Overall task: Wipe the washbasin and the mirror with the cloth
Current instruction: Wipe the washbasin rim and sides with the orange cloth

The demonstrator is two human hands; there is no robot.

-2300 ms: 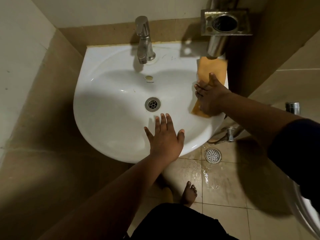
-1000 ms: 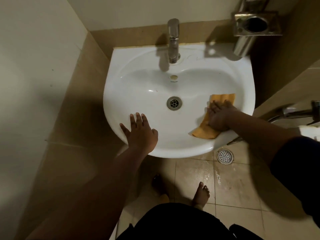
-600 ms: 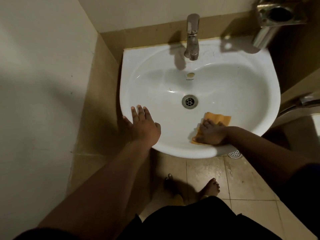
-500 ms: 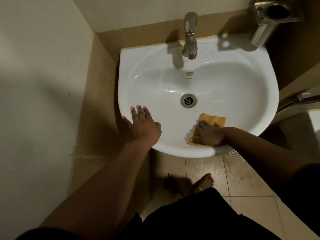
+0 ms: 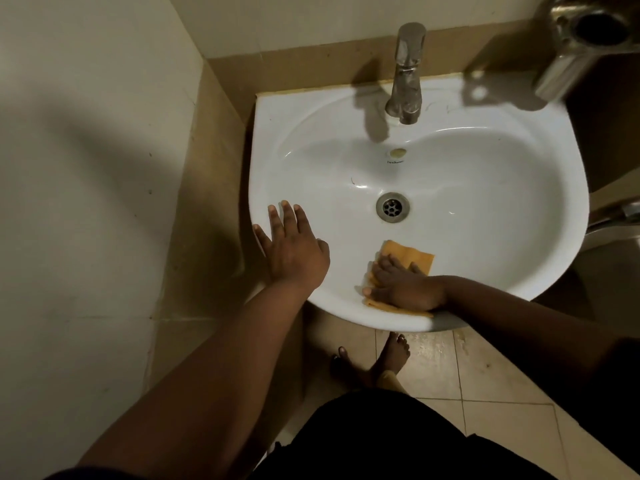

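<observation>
Flanking the cloth: drain, left hand.

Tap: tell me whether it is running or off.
Off, as far as shows. No stream falls from the tap into the washbasin, and no water pools round the drain.

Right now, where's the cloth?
In the head view, the orange cloth lies on the washbasin's near inner slope, under the right hand, just below and right of the drain.
</observation>
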